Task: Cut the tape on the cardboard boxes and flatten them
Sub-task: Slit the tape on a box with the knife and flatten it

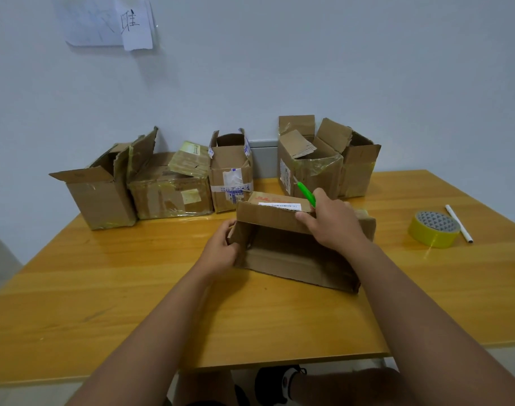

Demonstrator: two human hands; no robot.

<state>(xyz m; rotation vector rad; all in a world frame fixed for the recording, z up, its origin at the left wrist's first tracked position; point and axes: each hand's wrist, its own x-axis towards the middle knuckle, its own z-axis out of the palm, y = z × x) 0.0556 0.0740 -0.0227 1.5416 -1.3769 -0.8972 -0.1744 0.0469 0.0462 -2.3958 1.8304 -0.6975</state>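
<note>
Head view is filled mostly by a yellow wooden table (104,303), whose near edge is seen at the bottom and whose right edge runs off behind the right arm. Bare tabletop is left open in front of the hands and to the left. Five opened cardboard boxes (168,189) are lined up along the far edge against the wall. A sixth box (294,253), lying on its side with its open mouth toward the person, is placed mid-table. Its left wall is gripped by the left hand (221,250), fingers curled round the edge. Its top edge is pinched by the right hand (329,224), by which a green cutter (306,193) is also held. A yellow tape roll (433,230) and a white pen (459,223) are set well apart to the right.
</note>
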